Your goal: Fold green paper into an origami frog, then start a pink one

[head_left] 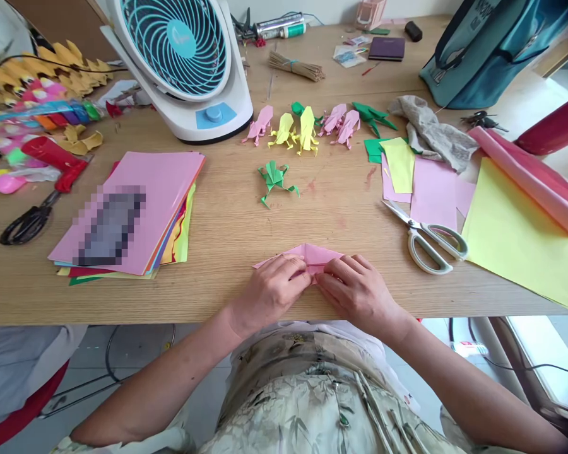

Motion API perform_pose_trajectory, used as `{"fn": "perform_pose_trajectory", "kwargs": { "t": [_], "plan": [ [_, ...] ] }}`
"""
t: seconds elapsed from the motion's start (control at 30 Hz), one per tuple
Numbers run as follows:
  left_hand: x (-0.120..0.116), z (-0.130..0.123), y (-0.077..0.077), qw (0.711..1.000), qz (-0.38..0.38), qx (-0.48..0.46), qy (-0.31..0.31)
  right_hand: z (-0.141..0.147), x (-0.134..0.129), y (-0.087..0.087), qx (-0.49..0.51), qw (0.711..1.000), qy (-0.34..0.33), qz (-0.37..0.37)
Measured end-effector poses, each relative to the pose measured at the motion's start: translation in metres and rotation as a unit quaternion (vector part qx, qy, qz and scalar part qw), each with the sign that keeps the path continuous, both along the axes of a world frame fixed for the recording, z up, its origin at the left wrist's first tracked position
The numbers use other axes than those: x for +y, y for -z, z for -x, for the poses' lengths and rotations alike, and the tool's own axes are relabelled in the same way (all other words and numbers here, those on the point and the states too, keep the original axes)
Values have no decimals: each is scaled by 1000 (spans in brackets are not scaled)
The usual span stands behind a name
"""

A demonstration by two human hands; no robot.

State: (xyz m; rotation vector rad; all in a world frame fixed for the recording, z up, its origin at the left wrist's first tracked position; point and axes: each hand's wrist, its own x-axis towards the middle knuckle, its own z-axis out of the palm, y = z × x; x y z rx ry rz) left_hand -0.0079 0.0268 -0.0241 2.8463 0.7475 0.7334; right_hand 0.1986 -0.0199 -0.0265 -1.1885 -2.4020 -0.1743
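A piece of pink folded paper [317, 254] lies at the table's front edge, its top showing creases and a raised middle. My left hand [275, 282] is closed on its left part, fingertips near the centre. From the other side my right hand [357, 287] grips the paper, with bent fingers meeting the left ones. The paper's lower edge is mostly hidden under both hands. Straight ahead sits a green origami frog [274, 179]. Behind it stand several more paper frogs, among them a yellow one [307, 130] and a pink one [259, 125].
A stack of coloured paper [156, 189] with a blurred dark object lies left. White-handled scissors [428, 238], pink cut sheets [434, 189] and a large yellow sheet [525, 243] lie right. A fan [213, 115], a glue gun [52, 183] and a teal bag [483, 57] stand farther out.
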Motion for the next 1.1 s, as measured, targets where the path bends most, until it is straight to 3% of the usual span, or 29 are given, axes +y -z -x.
{"fn": "perform_pose_trajectory", "kwargs": {
  "t": [0.33, 0.8, 0.93, 1.1],
  "plan": [
    [-3, -5, -5, 994, 99, -32, -32, -2, 4, -2, 58, 996, -1, 73],
    [4, 34, -13, 998, 46, 26, -46, -3, 8, -4, 97, 987, -5, 125],
    [1, 23, -18, 995, 69, 64, -38, -4, 8, -4, 114, 984, -8, 134],
    [-3, -7, -13, 995, 90, 33, -10, -5, 8, -2, 140, 980, -11, 138]
  ]
}}
